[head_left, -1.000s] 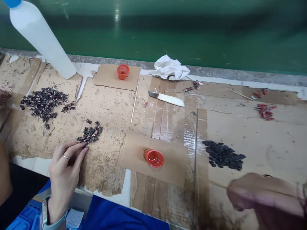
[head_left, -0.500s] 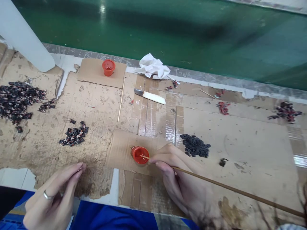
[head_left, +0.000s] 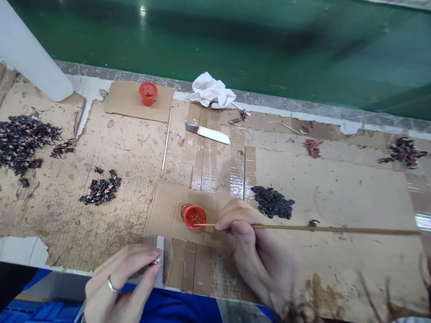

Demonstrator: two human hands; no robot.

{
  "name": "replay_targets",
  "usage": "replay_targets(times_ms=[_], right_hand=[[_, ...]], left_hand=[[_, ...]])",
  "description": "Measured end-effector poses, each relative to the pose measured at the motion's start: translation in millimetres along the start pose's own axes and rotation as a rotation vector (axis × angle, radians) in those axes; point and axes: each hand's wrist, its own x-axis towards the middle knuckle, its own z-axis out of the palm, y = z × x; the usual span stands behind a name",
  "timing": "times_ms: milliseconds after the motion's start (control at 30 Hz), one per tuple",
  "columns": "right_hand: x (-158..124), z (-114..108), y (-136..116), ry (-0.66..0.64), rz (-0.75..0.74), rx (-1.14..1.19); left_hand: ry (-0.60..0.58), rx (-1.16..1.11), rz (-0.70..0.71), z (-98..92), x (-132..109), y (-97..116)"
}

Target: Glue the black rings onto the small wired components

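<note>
My right hand grips a long thin wooden stick, its tip inside a small red cup that holds some liquid. The cup stands on a piece of cardboard. My left hand, wearing a ring, pinches a tiny light-coloured piece between thumb and fingertips; most of it is hidden. Beyond that hand lies a small group of black parts with coppery ends. Just past my right hand is a pile of flat black oval pieces.
A large heap of black parts lies at left. Farther back are another red cup, a white-handled knife, crumpled tissue and a thin stick. Reddish pieces and a dark red cluster lie at right. A white object overhangs the left.
My left hand has moved right, closer to the near red cup, with the tiny piece in its pinch. The stick has swung flatter, its tip still in the cup.
</note>
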Motion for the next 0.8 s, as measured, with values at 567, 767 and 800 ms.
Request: replay_targets(times_ms=[567,767,800], right_hand=[[-59,25,2,0.422,0.322,0.435],[-63,24,3,0.392,0.332,0.474],[-64,24,3,0.381,0.333,0.479]], left_hand=[[-0.248,-0.009,0.155,45.0,16,19],[-0.274,-0.016,0.144,42.0,10,17],[-0.277,-0.006,0.138,41.9,10,17]])
